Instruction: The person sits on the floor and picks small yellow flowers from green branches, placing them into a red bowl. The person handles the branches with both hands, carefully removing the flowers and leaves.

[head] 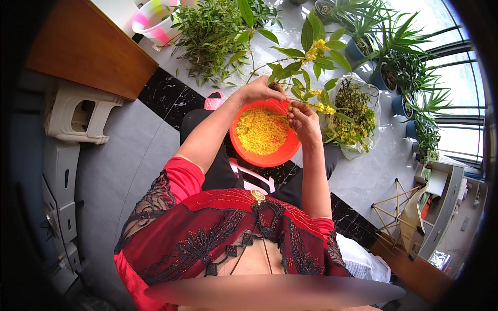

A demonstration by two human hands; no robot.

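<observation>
Above the far rim of a red plastic basin [234, 144], my left hand [261, 90] grips a leafy branch [290, 70] bearing clusters of small yellow flowers. My right hand [304, 119] is just to the right, over the basin's right side, its thumb and fingers pinched on a thin twig of the branch. Loose yellow blossoms [261, 134] with a few green bits lie in the basin. The branch spreads away from me and to the right, its leaves partly above a plastic-lined container [369, 134] of flowering cuttings.
A heap of cut leafy branches [214, 39] lies on the floor beyond the basin, beside a colourful bucket [155, 23]. Potted plants [383, 76] line the window at right. A beige plastic stool [83, 112] is at left, a folding stool [408, 221] at lower right.
</observation>
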